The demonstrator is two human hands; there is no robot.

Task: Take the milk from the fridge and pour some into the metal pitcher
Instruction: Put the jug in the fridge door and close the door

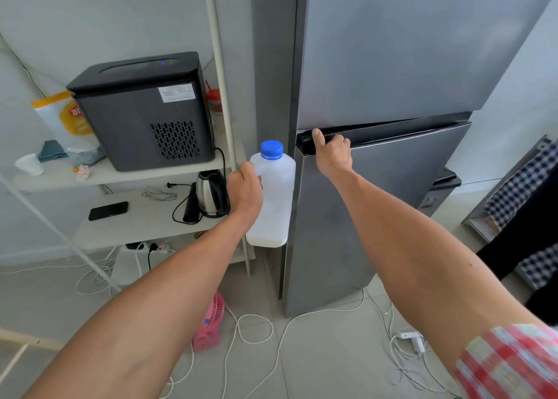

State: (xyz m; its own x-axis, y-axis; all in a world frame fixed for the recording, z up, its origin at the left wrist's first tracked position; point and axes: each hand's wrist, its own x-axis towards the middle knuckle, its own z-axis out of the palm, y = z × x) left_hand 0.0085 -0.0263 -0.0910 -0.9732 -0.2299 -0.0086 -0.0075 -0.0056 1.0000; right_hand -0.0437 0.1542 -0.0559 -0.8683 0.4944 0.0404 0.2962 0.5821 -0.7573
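L hand (245, 187) has its fingers wrapped round the handle side of the translucent white plastic milk jug w/ blue screw cap (273, 196), holding it upright in the air just beside the left edge of the tall grey steel two-door fridge (392, 66); only a shallow layer of milk shows at the jug's bottom. R hand (332, 154) sits on the dark recessed handle strip at the top of the lower fridge door (377, 202), fingers curled into the recess, thumb up. Door looks nearly flush w/ the cabinet, so the step in hand reads as shutting the fridge w/ the milk already out. To do it well: push square on the door front rather than drag the handle sideways, make sure the seal seats all the way, and keep the jug clear of the door edge so it doesn't get knocked. Jug is near-empty and prob. light, so one-hand carry is fine, but keep it upright and leave the cap on till it's over the pitcher. Metal pitcher isn't in view, so expect a turn away from the fridge to find it. White cables (256, 329) trail over the tiled floor near a pink fan (211, 326), so watch footing when stepping off.
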